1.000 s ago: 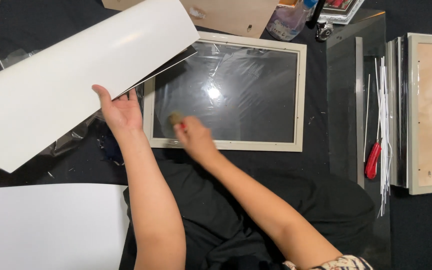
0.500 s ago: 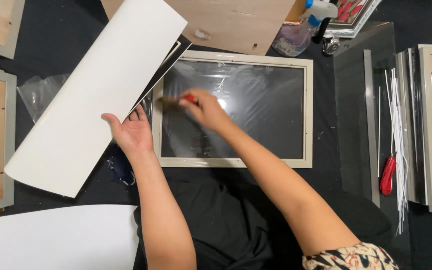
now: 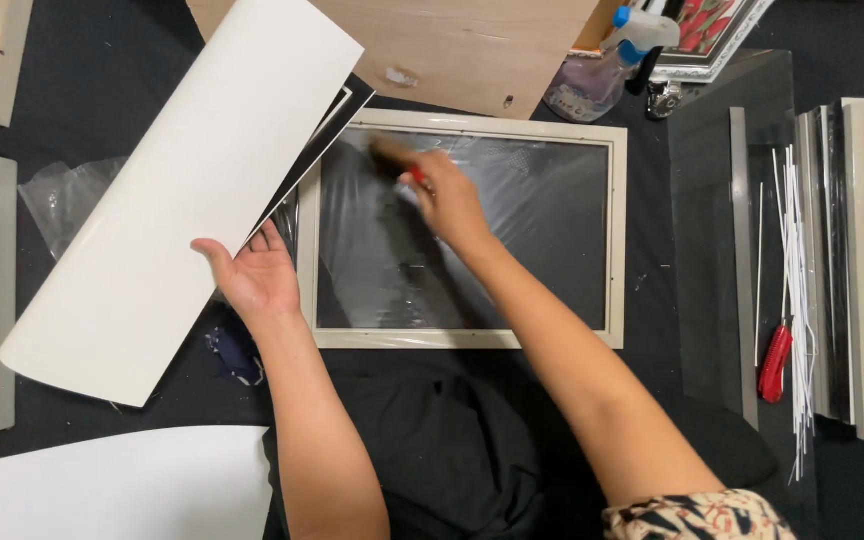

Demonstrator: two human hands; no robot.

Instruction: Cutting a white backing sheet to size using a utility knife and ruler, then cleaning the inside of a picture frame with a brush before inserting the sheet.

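Holding the white board [image 3: 177, 190] tilted up with your left hand [image 3: 252, 275], open palm under its edge; right hand [image 3: 449, 200] grip closed on a brush [image 3: 397, 158] over the cream frame [image 3: 617, 240] glass, upper left.

Even, bright overhead light. Pale glare streaks the clear glass pane of the cream-framed picture frame [image 3: 562, 200] just beyond the right hand [image 3: 449, 200], which is motion-blurred; shadows stay soft.
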